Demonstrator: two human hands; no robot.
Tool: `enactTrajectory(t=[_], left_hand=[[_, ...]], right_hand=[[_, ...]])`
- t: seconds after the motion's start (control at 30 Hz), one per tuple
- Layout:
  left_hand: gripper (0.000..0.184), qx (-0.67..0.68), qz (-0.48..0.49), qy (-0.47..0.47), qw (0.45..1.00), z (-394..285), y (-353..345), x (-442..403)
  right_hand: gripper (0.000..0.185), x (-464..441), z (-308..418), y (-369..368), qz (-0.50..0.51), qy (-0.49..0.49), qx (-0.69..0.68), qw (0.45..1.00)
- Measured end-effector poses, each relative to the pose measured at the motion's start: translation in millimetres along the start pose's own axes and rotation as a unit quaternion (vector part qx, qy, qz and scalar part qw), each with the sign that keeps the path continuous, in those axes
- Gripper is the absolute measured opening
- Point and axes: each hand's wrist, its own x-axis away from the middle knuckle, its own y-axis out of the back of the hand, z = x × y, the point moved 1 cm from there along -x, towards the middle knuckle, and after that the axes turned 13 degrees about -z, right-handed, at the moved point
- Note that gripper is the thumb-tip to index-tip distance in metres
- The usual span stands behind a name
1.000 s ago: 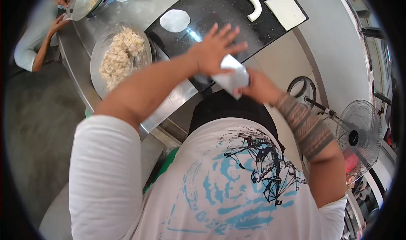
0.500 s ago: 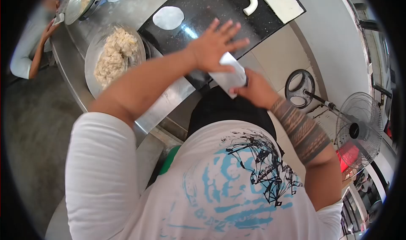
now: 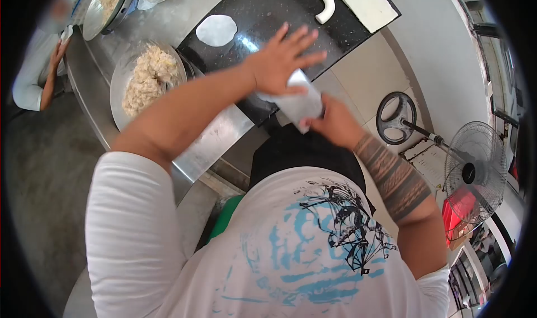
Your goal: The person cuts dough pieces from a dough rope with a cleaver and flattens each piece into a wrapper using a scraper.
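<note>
My right hand point(image 3: 333, 122) is closed round the near end of a flat, shiny pale blade point(image 3: 305, 102), which tilts over the front edge of the black slab point(image 3: 257, 15). My left hand point(image 3: 279, 60) has its fingers spread, and its thumb side lies against the far part of the blade. Whether its palm presses on the blade is hidden. A thin white dough disc point(image 3: 217, 31) lies flat on the slab, beyond my left forearm. Farther back are a curved white dough roll point(image 3: 326, 9) and a pale square slab point(image 3: 369, 6).
A bowl of lumpy pale filling point(image 3: 150, 80) stands on the steel table point(image 3: 215, 141) at left. Another person's arm point(image 3: 50, 88) is at the far left, near a second bowl point(image 3: 106, 7). A fan point(image 3: 474, 173) and a black handwheel point(image 3: 396, 118) are at right.
The view has shifted slightly, so the slab and bowls sit a little farther left. My right hand still holds the blade. The other person's hands have moved away from the second bowl.
</note>
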Motion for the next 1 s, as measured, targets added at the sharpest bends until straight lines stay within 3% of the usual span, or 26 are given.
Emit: enactTrajectory(t=[0.03, 0.1, 0.27, 0.3, 0.4, 0.5, 0.57, 0.6, 0.63, 0.67, 0.73, 0.83, 0.87, 0.93, 1.0], left_hand=[[0.094, 0.002, 0.052, -0.011, 0.999, -17, 1, -6], [0.094, -0.018, 0.043, -0.018, 0.999, -19, -11, -32], [0.087, -0.105, -0.015, 0.011, 0.994, 14, -18, -68], [0.075, -0.123, -0.067, 0.020, 0.990, 24, -18, -70], [0.057, -0.130, -0.135, 0.173, 0.967, 46, -10, -70], [0.046, -0.049, 0.032, 0.386, 0.921, 21, 29, -67], [0.049, 0.051, 0.250, 0.344, 0.904, 12, 37, -43], [0.054, 0.132, 0.346, 0.443, 0.817, -6, 53, -40], [0.051, 0.083, 0.221, 0.365, 0.900, -12, 45, -16], [0.034, 0.072, 0.132, 0.355, 0.923, -19, 52, -1], [0.024, 0.036, -0.079, 0.315, 0.945, -10, 39, 34], [0.028, 0.200, -0.055, 0.545, 0.812, -11, 47, 43], [0.027, 0.235, -0.078, 0.567, 0.785, -15, 48, 45], [0.025, 0.305, -0.125, 0.608, 0.723, -25, 48, 44], [0.024, 0.324, -0.153, 0.596, 0.718, -40, 61, 35]], right_hand=[[0.064, 9, -6, -1, 0.003, -0.041, -0.003, 0.999], [0.064, 21, -24, 5, 0.012, -0.125, -0.009, 0.992], [0.058, -54, -34, 52, -0.006, -0.011, 0.010, 1.000], [0.057, -62, -31, 57, -0.011, 0.022, 0.007, 1.000], [0.053, -74, -4, 64, -0.024, -0.026, 0.160, 0.986], [0.050, -13, -40, 27, -0.064, -0.053, 0.017, 0.996], [0.051, 38, -35, 26, -0.016, -0.033, 0.043, 0.998], [0.051, 50, -25, 35, 0.030, -0.057, 0.078, 0.995], [0.050, 58, -9, 49, 0.072, -0.080, 0.114, 0.988], [0.049, 62, -1, 59, 0.113, -0.105, 0.150, 0.977], [0.049, 49, -21, 70, 0.017, -0.061, 0.124, 0.990], [0.051, -6, -31, 71, -0.114, -0.042, 0.068, 0.990], [0.052, -19, -33, 49, -0.159, -0.033, 0.017, 0.987], [0.057, -24, -11, -12, -0.159, -0.100, 0.062, 0.980], [0.063, -2, 12, -55, -0.049, -0.048, 0.053, 0.996]])
